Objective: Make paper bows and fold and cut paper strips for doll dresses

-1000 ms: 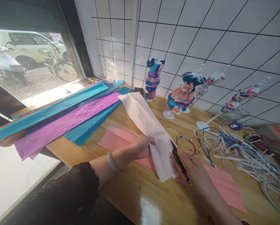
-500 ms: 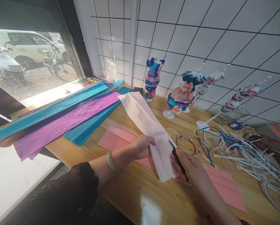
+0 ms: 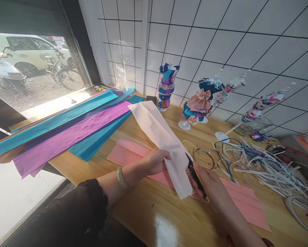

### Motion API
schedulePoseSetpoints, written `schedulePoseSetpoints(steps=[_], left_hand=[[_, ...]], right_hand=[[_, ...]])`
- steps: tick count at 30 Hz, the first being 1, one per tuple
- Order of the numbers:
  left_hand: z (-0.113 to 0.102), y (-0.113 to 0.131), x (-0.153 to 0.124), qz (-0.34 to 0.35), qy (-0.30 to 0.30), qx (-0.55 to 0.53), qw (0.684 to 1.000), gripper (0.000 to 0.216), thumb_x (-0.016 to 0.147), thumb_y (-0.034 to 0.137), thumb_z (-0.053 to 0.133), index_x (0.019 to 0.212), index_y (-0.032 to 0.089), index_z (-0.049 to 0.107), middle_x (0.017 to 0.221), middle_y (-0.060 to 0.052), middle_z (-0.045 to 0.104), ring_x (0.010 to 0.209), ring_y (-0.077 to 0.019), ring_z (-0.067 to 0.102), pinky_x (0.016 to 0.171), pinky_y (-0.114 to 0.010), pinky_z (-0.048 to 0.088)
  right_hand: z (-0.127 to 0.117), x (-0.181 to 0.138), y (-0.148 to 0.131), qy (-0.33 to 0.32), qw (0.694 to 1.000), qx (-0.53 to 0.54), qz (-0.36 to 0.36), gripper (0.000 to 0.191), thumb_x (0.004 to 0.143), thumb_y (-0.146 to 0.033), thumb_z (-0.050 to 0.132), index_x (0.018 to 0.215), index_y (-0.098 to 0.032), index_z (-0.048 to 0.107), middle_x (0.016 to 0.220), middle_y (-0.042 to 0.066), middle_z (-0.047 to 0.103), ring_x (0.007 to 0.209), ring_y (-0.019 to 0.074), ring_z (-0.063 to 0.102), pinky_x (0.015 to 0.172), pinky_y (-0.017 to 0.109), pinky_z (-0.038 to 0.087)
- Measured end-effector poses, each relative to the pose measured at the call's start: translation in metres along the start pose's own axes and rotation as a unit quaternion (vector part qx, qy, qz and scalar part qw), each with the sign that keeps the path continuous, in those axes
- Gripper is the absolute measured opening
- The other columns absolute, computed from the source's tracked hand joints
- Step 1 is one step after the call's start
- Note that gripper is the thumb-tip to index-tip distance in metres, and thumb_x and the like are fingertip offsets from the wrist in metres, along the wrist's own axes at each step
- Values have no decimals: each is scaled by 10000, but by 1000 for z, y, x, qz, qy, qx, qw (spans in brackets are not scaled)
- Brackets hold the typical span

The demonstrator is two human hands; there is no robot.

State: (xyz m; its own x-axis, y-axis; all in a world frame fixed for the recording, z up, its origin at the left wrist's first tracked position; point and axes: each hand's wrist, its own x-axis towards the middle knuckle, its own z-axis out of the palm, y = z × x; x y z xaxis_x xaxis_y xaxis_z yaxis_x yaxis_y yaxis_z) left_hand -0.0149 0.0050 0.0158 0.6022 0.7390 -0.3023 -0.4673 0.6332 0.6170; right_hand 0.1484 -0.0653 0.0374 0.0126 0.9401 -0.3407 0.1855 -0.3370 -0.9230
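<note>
A long strip of pale pink crepe paper [image 3: 160,132] stretches diagonally over the table, its near end raised. My left hand [image 3: 157,161] is closed on the strip's left edge, thumb on top. Black-and-yellow thread snips [image 3: 199,185] lie in my right hand [image 3: 207,180], which is wrapped around their handle. Their dark blade meets the right edge of the strip; whether it is cutting through the paper I cannot tell. Beneath both hands a darker pink sheet [image 3: 246,202] lies on the wooden table [image 3: 133,209], partly covered by the strip and my hands.
Blue and purple paper strips [image 3: 79,133] are stacked at the left. Small dressed mannequins [image 3: 166,85] stand along the tiled wall. At the right lies a tangle of white and blue ribbons [image 3: 267,168], with a thin coil [image 3: 204,157] close to my right hand.
The near end of the pale strip has shifted slightly right. The snips' blade has moved slightly left, against the strip's edge. Both hands keep their hold.
</note>
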Motion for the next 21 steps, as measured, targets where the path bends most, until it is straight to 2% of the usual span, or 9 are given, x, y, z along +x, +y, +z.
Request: schedulePoseSetpoints(steps=[4, 8, 11, 17, 21], left_hand=[[2, 0, -1, 10, 19, 16, 1000, 450, 533, 13, 469, 947, 80, 632, 991, -101, 677, 1015, -263, 588, 934, -397, 424], [1, 0, 0, 35, -14, 33, 999, 431, 527, 16, 491, 917, 94, 655, 1003, -88, 681, 1033, -259, 577, 942, -369, 414], [-1, -2, 1, 36, -28, 38, 998, 431, 513, 23, 497, 905, 95, 659, 971, -96, 686, 989, -269, 593, 906, -384, 431], [-3, -4, 2, 32, -6, 52, 998, 436, 492, 23, 486, 887, 78, 662, 959, -113, 680, 990, -288, 585, 916, -409, 420], [0, -2, -1, 40, -26, 49, 998, 447, 472, 18, 468, 871, 89, 657, 979, -109, 673, 1051, -300, 555, 943, -410, 400]], right_hand=[[-2, -2, -3, -18, 1000, 6, 18, 457, 826, -579, 419, 610, -187, 515, 408, -57, 421, 315, 64, 336, 363, 216, 259], [-5, -3, -4, -5, 999, -8, 33, 461, 810, -607, 410, 709, -188, 572, 432, -55, 440, 318, 78, 357, 353, 223, 260], [-4, -1, -4, 3, 999, -11, 33, 465, 801, -617, 411, 710, -191, 575, 434, -48, 452, 318, 83, 349, 352, 229, 259], [-2, 5, -6, 14, 999, -29, 23, 539, 810, -607, 415, 468, -198, 497, 384, -15, 438, 339, 97, 380, 390, 250, 293], [-3, 10, -4, 25, 999, -25, 12, 590, 817, -620, 396, 445, -178, 515, 453, 11, 513, 344, 82, 397, 394, 245, 295]])
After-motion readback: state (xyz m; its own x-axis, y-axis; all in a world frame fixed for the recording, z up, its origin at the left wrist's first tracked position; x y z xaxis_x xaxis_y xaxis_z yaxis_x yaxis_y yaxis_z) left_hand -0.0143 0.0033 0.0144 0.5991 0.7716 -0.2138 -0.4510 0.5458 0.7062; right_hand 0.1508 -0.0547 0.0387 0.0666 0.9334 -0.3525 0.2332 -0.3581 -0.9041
